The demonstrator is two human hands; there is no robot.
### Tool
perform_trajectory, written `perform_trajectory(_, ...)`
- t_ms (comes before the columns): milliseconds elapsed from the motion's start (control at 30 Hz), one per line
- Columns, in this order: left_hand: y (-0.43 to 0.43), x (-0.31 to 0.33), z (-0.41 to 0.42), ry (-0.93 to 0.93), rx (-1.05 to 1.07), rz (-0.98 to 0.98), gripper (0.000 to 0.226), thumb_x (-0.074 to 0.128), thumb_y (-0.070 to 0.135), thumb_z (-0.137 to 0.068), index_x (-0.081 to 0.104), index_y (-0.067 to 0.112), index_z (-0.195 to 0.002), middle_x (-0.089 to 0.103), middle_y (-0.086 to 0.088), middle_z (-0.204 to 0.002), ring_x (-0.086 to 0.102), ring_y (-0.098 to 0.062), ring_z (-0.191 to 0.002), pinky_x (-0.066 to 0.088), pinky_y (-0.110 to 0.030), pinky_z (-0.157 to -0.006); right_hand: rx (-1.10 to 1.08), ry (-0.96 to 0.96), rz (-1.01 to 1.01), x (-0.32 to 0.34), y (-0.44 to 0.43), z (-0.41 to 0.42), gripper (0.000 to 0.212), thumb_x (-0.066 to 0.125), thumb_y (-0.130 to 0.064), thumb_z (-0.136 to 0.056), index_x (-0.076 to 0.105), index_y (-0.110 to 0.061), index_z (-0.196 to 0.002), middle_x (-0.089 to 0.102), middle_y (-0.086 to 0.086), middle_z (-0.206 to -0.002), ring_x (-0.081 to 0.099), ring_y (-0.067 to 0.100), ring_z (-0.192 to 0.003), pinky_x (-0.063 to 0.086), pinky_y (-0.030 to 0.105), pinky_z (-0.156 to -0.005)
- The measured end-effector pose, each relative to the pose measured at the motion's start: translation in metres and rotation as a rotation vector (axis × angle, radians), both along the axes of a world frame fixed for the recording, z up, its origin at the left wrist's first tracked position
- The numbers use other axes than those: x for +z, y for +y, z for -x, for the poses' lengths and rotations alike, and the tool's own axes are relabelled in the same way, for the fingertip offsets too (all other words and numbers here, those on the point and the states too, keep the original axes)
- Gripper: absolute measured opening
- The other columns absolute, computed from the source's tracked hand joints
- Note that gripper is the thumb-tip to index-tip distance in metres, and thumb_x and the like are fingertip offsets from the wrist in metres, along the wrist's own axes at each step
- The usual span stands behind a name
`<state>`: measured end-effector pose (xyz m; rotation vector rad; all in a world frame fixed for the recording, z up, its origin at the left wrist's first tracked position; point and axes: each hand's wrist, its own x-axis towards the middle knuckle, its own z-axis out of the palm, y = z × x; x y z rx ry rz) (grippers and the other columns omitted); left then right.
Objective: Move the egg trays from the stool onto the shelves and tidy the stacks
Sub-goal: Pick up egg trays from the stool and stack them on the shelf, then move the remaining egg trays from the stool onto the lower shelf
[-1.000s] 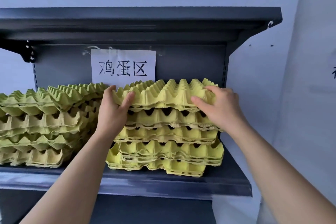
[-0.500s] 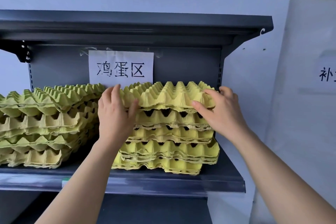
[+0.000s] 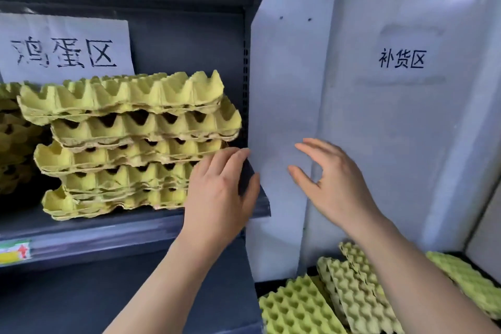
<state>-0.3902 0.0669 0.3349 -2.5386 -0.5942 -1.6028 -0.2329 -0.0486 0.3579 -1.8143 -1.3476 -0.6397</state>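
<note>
Where the left hand overlaps, the stack's corner hides.

Tray stack crowds shelf upright; front open.

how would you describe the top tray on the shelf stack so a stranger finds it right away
Find the dark shelf under the handwritten paper sign. On it sits a yellow-green stack of egg trays; the top tray alone shows bare peaks and overhangs leftward.
</note>
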Motion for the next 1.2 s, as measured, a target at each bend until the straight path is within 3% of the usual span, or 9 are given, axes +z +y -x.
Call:
perform_trajectory(433,-0.137,-0.152,-0.228,0.332,-0.206,0.317,0.046,0.046,0.041,-0.085,0.064,0.012,-0.116,0.067,-0.004,-0.108,0.063,-0.030,-0.095,0.051,-0.041,-0.081,-0.280,0.195,0.332,-0.141,-0.188,-0.206,0.036,0.069,-0.025,-0.084,0.067,-0.007,-0.115,0.066,0.008,-0.118,0.060,0.024,-0.110,0.038,0.027,-0.097)
perform_trajectory(600,-0.167,-0.207,-0.300,0.482,-0.221,0.420,0.048,0.043,0.045,-0.082,0.066,0.015,-0.113,0.068,-0.004,-0.105,0.064,-0.030,-0.091,0.052,-0.040,-0.078,-0.358,0.305,0.440,-0.191,-0.231,-0.281,0.038,0.065,-0.027,-0.087,0.064,-0.010,-0.121,0.063,0.008,-0.124,0.056,0.024,-0.116,0.040,0.033,-0.102)
perform_trajectory(667,-0.171,-0.228,-0.326,0.547,-0.218,0.459,0.048,0.046,0.044,-0.082,0.066,0.015,-0.114,0.068,-0.004,-0.105,0.064,-0.031,-0.091,0.053,-0.041,-0.077,-0.377,0.354,0.465,-0.210,-0.239,-0.310,0.035,0.064,-0.026,-0.088,0.065,-0.010,-0.119,0.063,0.008,-0.123,0.056,0.025,-0.117,0.042,0.035,-0.101)
perform_trajectory(800,-0.170,-0.268,-0.382,0.648,-0.217,0.514,0.041,0.070,0.031,-0.081,0.064,0.015,-0.118,0.067,-0.005,-0.112,0.064,-0.031,-0.097,0.051,-0.043,-0.081,-0.415,0.447,0.488,-0.245,-0.243,-0.367,0.034,0.062,-0.028,-0.089,0.064,-0.013,-0.119,0.063,0.004,-0.123,0.055,0.021,-0.117,0.044,0.034,-0.098)
perform_trajectory(1000,-0.150,-0.315,-0.471,0.765,-0.204,0.646,0.046,0.063,0.034,-0.087,0.057,0.015,-0.129,0.060,-0.005,-0.124,0.056,-0.031,-0.113,0.045,-0.044,-0.096,-0.456,0.611,0.581,-0.299,-0.227,-0.455,0.037,0.061,-0.027,-0.090,0.060,-0.013,-0.125,0.061,0.004,-0.126,0.053,0.021,-0.116,0.042,0.031,-0.097)
perform_trajectory(1200,-0.129,-0.367,-0.541,0.944,-0.146,0.785,0.057,0.049,0.043,-0.094,0.035,0.022,-0.146,0.045,0.001,-0.141,0.042,-0.022,-0.129,0.035,-0.036,-0.106,-0.480,0.808,0.657,-0.350,-0.214,-0.524,0.045,0.058,-0.029,-0.092,0.051,-0.013,-0.134,0.051,0.002,-0.138,0.046,0.017,-0.125,0.035,0.027,-0.100)
